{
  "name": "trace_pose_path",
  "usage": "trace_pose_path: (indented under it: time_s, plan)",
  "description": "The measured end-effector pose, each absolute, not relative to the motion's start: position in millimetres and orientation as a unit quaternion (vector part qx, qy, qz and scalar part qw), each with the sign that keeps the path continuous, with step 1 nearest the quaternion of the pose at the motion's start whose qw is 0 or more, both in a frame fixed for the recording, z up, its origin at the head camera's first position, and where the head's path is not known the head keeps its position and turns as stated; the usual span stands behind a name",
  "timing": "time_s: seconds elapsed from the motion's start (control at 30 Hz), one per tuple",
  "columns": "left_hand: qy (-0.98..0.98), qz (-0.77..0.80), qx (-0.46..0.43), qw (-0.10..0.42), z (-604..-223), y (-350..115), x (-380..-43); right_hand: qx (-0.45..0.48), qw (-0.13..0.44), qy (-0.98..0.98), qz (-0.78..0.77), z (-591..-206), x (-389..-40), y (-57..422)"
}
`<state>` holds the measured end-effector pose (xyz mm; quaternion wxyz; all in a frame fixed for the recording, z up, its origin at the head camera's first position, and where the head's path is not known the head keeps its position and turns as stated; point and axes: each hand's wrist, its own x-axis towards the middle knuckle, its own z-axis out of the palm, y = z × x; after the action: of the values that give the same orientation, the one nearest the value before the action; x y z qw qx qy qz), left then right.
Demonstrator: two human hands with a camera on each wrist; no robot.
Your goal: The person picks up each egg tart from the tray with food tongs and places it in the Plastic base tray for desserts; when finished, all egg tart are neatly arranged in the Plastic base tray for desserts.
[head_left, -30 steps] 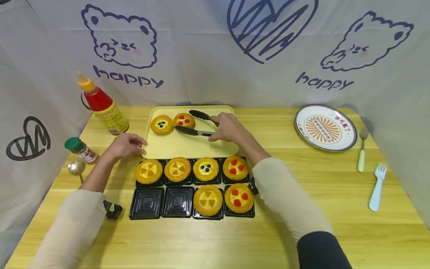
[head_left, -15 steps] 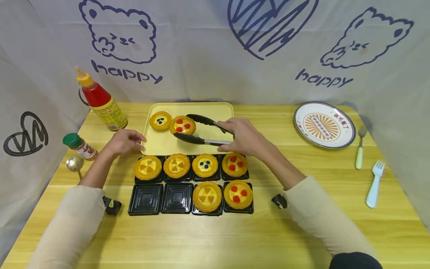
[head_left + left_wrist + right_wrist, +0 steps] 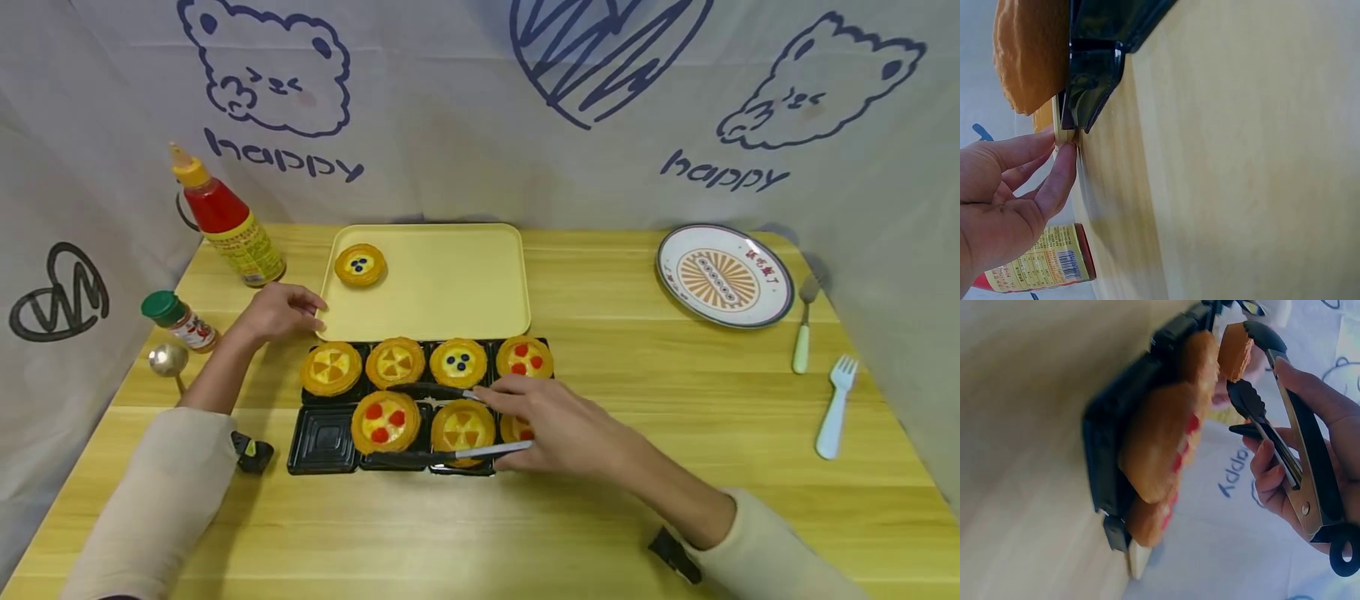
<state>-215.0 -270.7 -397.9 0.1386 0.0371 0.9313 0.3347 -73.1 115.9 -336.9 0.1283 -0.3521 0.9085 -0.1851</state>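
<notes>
My right hand (image 3: 558,425) grips black-tipped metal tongs (image 3: 1310,494). Between the tongs' tips is an egg tart with red berry topping (image 3: 386,422), over the front row's second black plastic tray (image 3: 393,465); the right wrist view shows it raised. Thumb and finger of my left hand (image 3: 279,312) pinch the left edge of the pale yellow tray (image 3: 450,283), seen close in the left wrist view. One blueberry tart (image 3: 360,265) lies at that tray's left. Other tarts sit in the black trays; my right hand partly covers a red-topped one (image 3: 516,428) at front right.
The front-left black tray (image 3: 325,439) holds no tart. Left of the yellow tray stand a sauce bottle (image 3: 236,229) and a green-capped shaker (image 3: 180,319), with a metal spoon (image 3: 168,360). At right lie a plate (image 3: 723,275), a small fork (image 3: 804,325) and a light-blue fork (image 3: 837,408).
The tongs in my right hand have lifted the red-topped tart off the yellow tray and brought it towards me, over the front row. My left hand stays at the tray's edge.
</notes>
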Motion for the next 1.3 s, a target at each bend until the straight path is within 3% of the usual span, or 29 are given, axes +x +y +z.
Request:
trace_pose_path:
  time_s: [0.33,0.63,0.97,1.3]
  plan:
    - [0.930,0.338,0.035,0.141,-397,-268,-220,-0.341,0.125,0.916,-0.169,-356,-72,114]
    - [0.930,0.338,0.037,0.141,-394,-266,-223,-0.339,0.149,0.909,-0.193,-330,-86,120]
    - [0.930,0.338,0.037,0.142,-396,-268,-220,-0.283,0.107,0.937,-0.177,-336,-173,82]
    - [0.930,0.339,0.039,0.138,-395,-270,-214,-0.257,0.149,0.946,-0.132,-349,-256,19]
